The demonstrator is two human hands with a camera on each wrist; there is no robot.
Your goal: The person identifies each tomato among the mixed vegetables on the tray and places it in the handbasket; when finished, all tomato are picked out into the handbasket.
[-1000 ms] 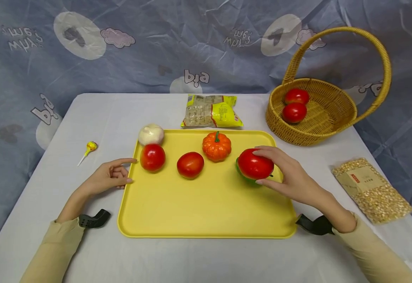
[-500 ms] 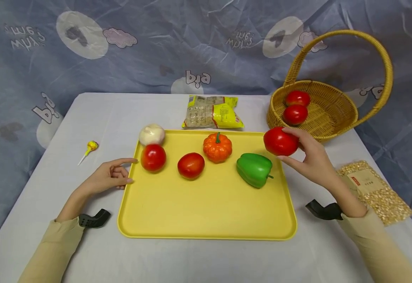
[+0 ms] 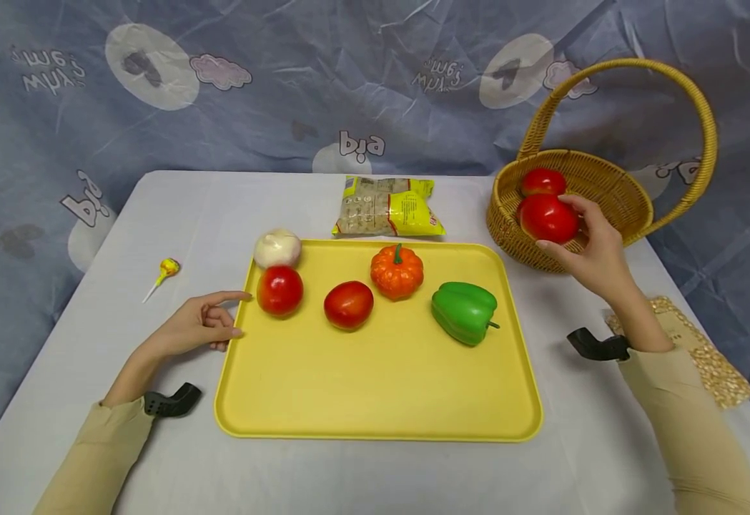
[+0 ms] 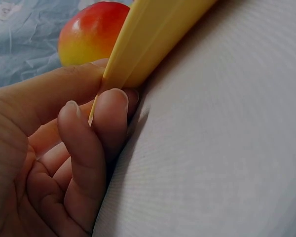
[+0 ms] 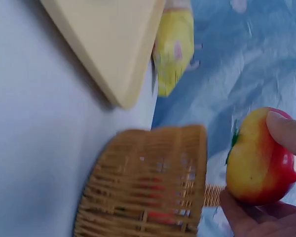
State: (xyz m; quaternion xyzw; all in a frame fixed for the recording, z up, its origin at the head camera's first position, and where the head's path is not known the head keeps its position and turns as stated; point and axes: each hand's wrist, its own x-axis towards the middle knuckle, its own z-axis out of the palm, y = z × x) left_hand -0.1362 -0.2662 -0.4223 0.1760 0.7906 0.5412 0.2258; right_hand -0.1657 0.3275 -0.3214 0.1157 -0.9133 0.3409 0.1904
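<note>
My left hand (image 3: pixel 188 325) is at the left edge of the yellow tray (image 3: pixel 375 393), its thumb and fingers holding the rim. Over the wicker basket (image 3: pixel 535 254) my right hand (image 3: pixel 600 250) grips a red-and-yellow mango (image 3: pixel 548 219); the right wrist view shows the yellow side and a green stem end of this mango (image 5: pixel 256 163). Another red fruit (image 3: pixel 544 181) lies in the basket behind it. On the tray lie two red fruits, one round (image 3: pixel 280 291) and one oval (image 3: pixel 348 305), a small orange pumpkin (image 3: pixel 397 272), a green bell pepper (image 3: pixel 465 312) and a white bulb-like vegetable (image 3: pixel 277 249).
A yellow-ended plastic packet (image 3: pixel 389 207) lies behind the tray. To the right, partly under the right forearm, is a bag of grains (image 3: pixel 712 365). A lollipop (image 3: pixel 164 275) lies at the left. The tall basket handle (image 3: pixel 709 143) arches above the basket.
My right hand has lifted the mango from above the bell pepper and carried it right and away from me, over the basket. The left hand has stayed at the tray rim.
</note>
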